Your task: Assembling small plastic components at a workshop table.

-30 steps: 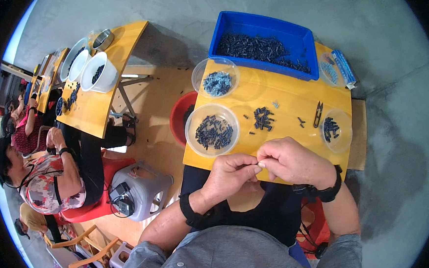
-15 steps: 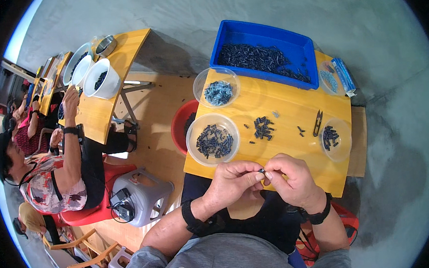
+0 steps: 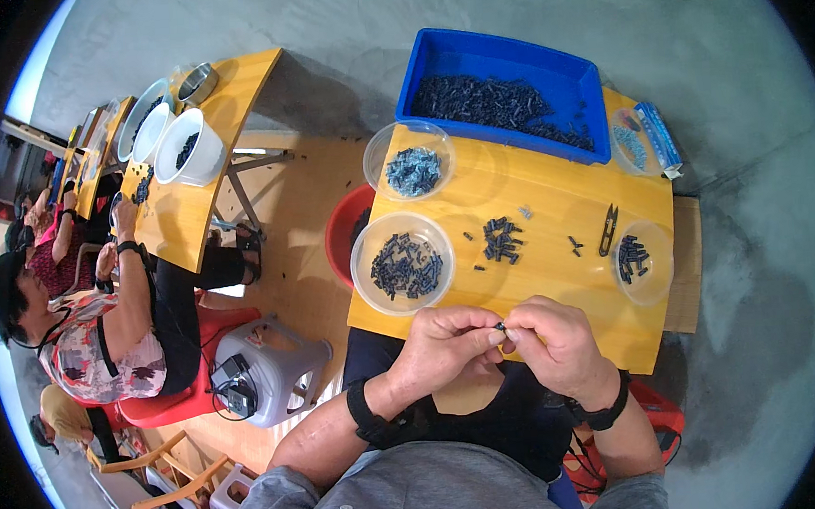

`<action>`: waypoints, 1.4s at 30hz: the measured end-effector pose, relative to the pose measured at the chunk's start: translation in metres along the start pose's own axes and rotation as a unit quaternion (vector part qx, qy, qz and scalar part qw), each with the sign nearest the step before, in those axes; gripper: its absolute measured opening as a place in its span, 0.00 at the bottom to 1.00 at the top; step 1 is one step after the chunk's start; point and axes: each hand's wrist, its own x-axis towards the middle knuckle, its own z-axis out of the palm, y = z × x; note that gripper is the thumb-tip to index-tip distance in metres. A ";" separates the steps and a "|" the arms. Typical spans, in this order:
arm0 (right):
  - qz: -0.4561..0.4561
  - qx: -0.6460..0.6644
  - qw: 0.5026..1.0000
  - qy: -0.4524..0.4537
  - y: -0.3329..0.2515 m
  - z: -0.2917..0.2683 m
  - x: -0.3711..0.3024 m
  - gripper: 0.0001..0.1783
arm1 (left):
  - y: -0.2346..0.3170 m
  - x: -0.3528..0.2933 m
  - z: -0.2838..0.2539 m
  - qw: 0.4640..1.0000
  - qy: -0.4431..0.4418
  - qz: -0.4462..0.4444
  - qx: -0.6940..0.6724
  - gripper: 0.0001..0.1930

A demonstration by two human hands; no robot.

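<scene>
Above the near edge of the yellow table, my left hand and my right hand meet fingertip to fingertip. Both pinch one small black part, mostly covered by the fingers. Beyond my left hand stands a clear round bowl of small black cylindrical parts. Behind it, another clear bowl holds light-blue pieces. A pile of black parts lies on the wood ahead of my hands. Right of the pile are black thread snips and a clear bowl with some black parts.
A large blue tray of black parts stands at the table's far edge. Beside it are a small clear tub and a blue packet. A red bucket is left of the table. At left, a co-worker sits at another table.
My hands stay pinched together at nearly the same place, with slight finger movement on the black part. The co-worker's raised hand at left has lowered toward their table.
</scene>
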 end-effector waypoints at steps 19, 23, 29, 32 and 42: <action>0.034 -0.032 0.995 -0.092 0.029 0.013 -0.013 0.06 | -0.056 0.002 -0.009 0.997 -0.019 -0.079 -0.017 0.05; 0.098 0.056 0.983 -0.146 0.067 0.008 -0.011 0.06 | -0.071 0.000 -0.009 0.995 -0.022 -0.098 -0.019 0.05; 0.073 -0.169 0.981 0.061 0.102 0.026 0.012 0.06 | -0.077 -0.006 -0.016 0.996 -0.026 -0.068 0.053 0.05; 0.034 -0.246 0.968 0.038 0.098 0.042 0.027 0.05 | -0.081 -0.010 -0.019 0.997 -0.008 -0.062 0.049 0.05; 0.048 -0.341 0.939 0.007 0.107 0.063 0.028 0.02 | -0.077 -0.015 -0.018 0.999 0.003 -0.034 -0.003 0.07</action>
